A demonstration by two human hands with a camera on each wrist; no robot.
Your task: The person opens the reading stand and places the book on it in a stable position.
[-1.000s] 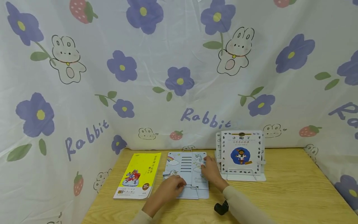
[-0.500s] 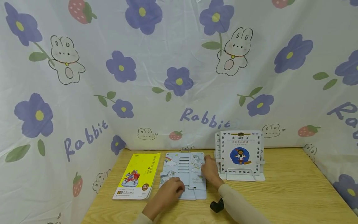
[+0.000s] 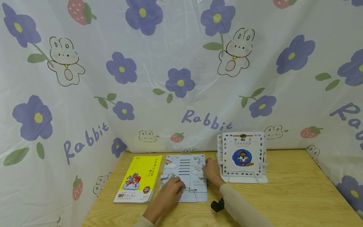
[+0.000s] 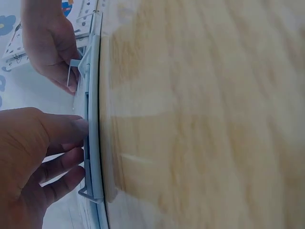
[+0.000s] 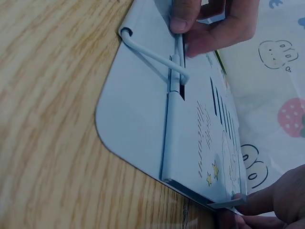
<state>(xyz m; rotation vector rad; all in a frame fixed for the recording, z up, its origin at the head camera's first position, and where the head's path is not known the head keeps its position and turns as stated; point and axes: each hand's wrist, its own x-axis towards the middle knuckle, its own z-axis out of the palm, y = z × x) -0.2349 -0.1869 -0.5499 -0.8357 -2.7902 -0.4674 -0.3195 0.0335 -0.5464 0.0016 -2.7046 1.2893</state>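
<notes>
A pale blue book stand with unicorn and rainbow prints [image 3: 184, 170] lies folded nearly flat on the table in the head view. My left hand [image 3: 171, 190] is at its lower edge, thumb and bent fingers on the hinge edge beside the wire page holder [image 5: 152, 59]. My right hand [image 3: 211, 171] grips the stand's right edge, with thumb and fingers at the side clip [image 5: 228, 204] in the right wrist view. The left wrist view shows the stand edge-on, with my left thumb [image 4: 78, 126] against it. The undersides of the right fingers are partly hidden.
A yellow book [image 3: 139, 178] lies just left of the stand. To the right, a white picture book [image 3: 242, 151] leans on a second stand. A black object [image 3: 216, 205] is by the right sleeve. A printed curtain [image 3: 181, 104] hangs behind the wooden table [image 3: 292, 189].
The folded stand has slid slightly left, nearer the yellow book, with both hands moving along. The right hand has shifted from over the stand's print to its right edge.
</notes>
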